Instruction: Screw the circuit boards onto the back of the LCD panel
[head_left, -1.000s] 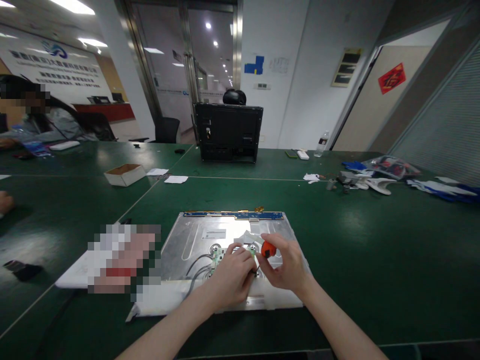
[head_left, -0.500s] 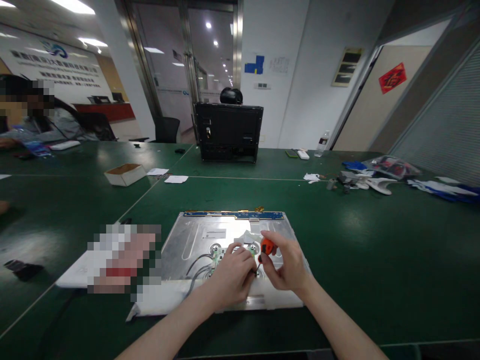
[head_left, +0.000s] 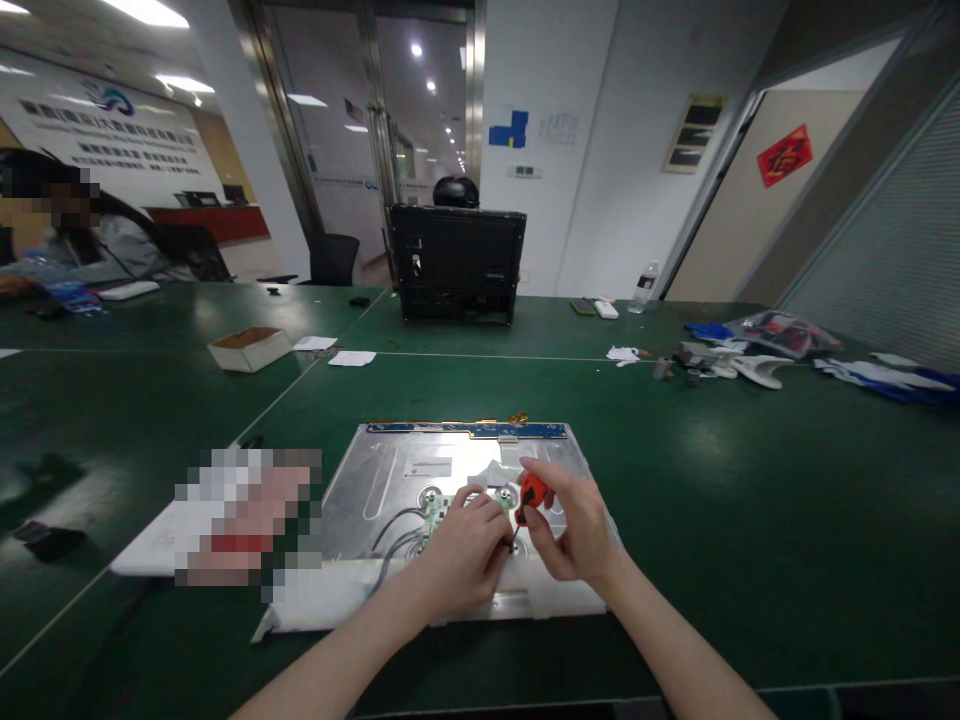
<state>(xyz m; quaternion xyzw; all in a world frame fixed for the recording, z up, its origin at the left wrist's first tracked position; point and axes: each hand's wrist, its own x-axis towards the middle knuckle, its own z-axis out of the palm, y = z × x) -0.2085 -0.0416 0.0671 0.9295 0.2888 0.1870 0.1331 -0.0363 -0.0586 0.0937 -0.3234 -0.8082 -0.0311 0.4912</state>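
A silver metal display panel (head_left: 390,470) lies back-up on the green table in front of me. A small green circuit board (head_left: 435,510) with grey wires (head_left: 394,530) is mounted near its front edge. My right hand (head_left: 574,535) grips a small screwdriver with an orange handle (head_left: 531,492), its tip pointing down at the board. My left hand (head_left: 461,555) rests on the board with its fingers curled around the screwdriver's tip. A blue strip (head_left: 465,430) runs along the panel's far edge.
A black monitor housing (head_left: 456,262) stands upright at the table's far side. A small cardboard box (head_left: 249,348) and paper slips lie to the left. Plastic parts and bags (head_left: 750,350) lie at the right. A person (head_left: 82,235) sits at the far left. A white booklet lies left of the panel.
My right hand has turned the orange handle slightly, and its fingers have shifted on it. A co-worker's hand at the left edge has left the view. My left hand has not moved.
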